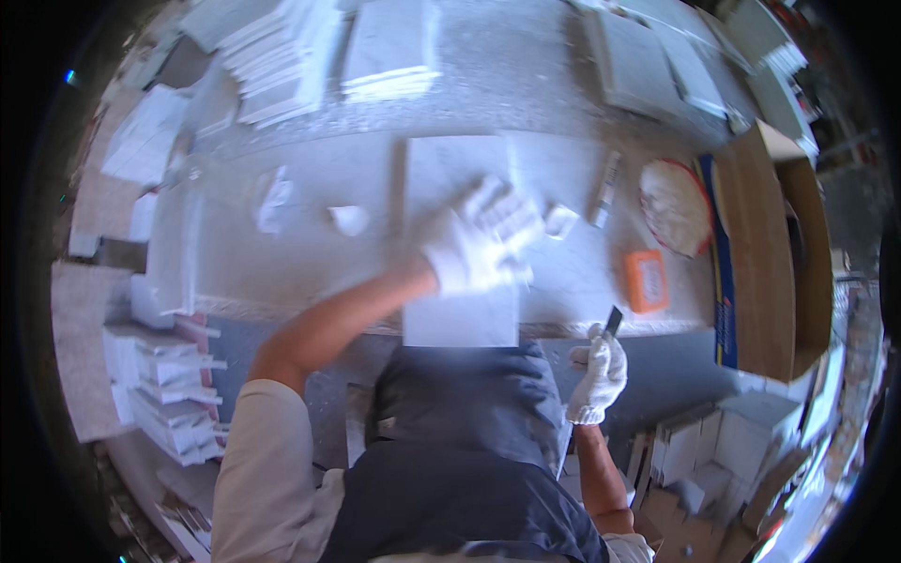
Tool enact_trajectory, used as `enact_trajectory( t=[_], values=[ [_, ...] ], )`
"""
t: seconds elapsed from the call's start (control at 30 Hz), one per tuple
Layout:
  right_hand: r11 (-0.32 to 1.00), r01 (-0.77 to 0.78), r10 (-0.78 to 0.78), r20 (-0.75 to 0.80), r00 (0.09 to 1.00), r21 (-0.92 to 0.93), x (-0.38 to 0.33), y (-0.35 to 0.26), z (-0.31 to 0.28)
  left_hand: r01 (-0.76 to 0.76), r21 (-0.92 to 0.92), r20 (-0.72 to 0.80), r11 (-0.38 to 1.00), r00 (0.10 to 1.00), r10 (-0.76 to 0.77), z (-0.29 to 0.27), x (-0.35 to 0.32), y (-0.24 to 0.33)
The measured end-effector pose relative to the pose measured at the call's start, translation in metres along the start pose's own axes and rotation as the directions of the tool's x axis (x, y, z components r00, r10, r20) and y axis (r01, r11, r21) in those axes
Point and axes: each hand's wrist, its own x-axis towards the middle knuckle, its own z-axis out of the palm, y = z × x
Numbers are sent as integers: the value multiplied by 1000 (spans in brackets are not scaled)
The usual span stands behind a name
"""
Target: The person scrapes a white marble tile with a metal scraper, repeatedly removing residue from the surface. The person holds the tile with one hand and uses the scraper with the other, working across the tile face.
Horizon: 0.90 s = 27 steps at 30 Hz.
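A pale rectangular tile point(460, 324) lies across the worktable, its near end jutting past the front edge. Over its middle is my left hand point(483, 235) in a white glove, fingers spread and slightly blurred; whether it presses on the tile or hovers I cannot tell. My right hand point(601, 380), gloved too, is closed around a small dark flat blade-like piece point(613, 321) just off the table's front edge. The piece points up and away from me. Nearest to it on the table is an orange box point(647, 281).
Right of the tile are a white scrap point(560, 221), a narrow stick-like item point(606, 190), a red-rimmed round container of pale material point(676, 208) and an open cardboard box point(765, 253). A white cup-like piece point(349, 220) sits left. Tile stacks point(389, 52) stand behind; more point(174, 389) are at lower left.
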Motion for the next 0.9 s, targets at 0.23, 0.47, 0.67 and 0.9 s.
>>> enact_trajectory(
  t=[0.23, 0.47, 0.67, 0.9],
  values=[
    [988, -150, 150, -1, 989, 23, -30, -1, -4, 557, -156, 112, 815, 830, -546, 19, 61, -96],
    [979, -195, 180, 180, 967, 66, -35, -8, 24, 532, -130, -66, 837, 837, -543, 32, -16, -62],
    [959, -262, 243, 164, 956, 106, -23, -13, 35, 113, -203, -17, 973, 993, -119, -9, -89, 67],
    [942, -275, 276, 20, 961, 192, -10, -20, 48, -90, -901, -114, 423, 993, -31, -40, -113, 112]
  ],
)
